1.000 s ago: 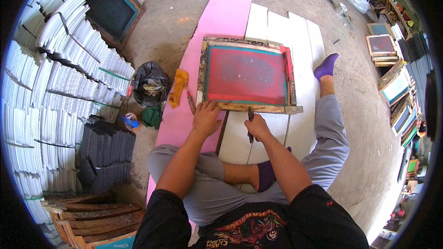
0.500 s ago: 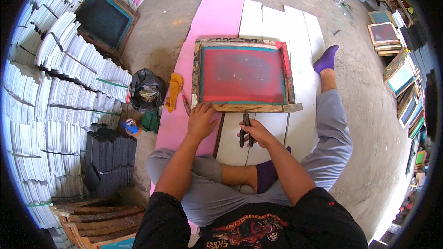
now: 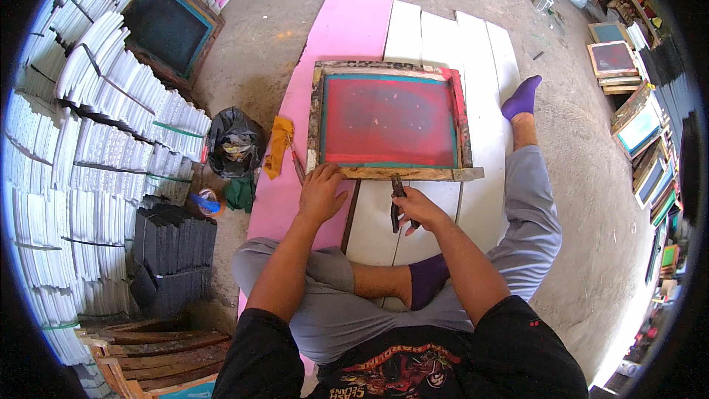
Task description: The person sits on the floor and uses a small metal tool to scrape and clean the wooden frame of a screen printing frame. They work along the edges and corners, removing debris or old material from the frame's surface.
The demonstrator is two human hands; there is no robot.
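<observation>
A screen-printing frame (image 3: 391, 122) lies in front of me, its worn wooden bars around a red mesh with a teal border. My left hand (image 3: 321, 192) grips the near left corner of the wood, thumb spread to the side. In my right hand (image 3: 419, 209) is a pair of dark pliers (image 3: 396, 199), handles toward me. The jaws are at the middle of the near bar; whether they grip anything there is too small to tell. Beside my left fingers lies a slim red-and-grey tool (image 3: 297, 161), next to a mustard cloth (image 3: 279, 149).
Pink and white boards (image 3: 347, 29) lie under the frame and my legs. To the left stand a black plastic bag (image 3: 235, 144), tall bundled white stacks (image 3: 111, 155) and a dark stack (image 3: 173, 251). More screen frames (image 3: 613, 58) lean along the right.
My right hand has shifted slightly right, and the pliers' handles have turned and swung a little to the right. The left hand and the frame look the same.
</observation>
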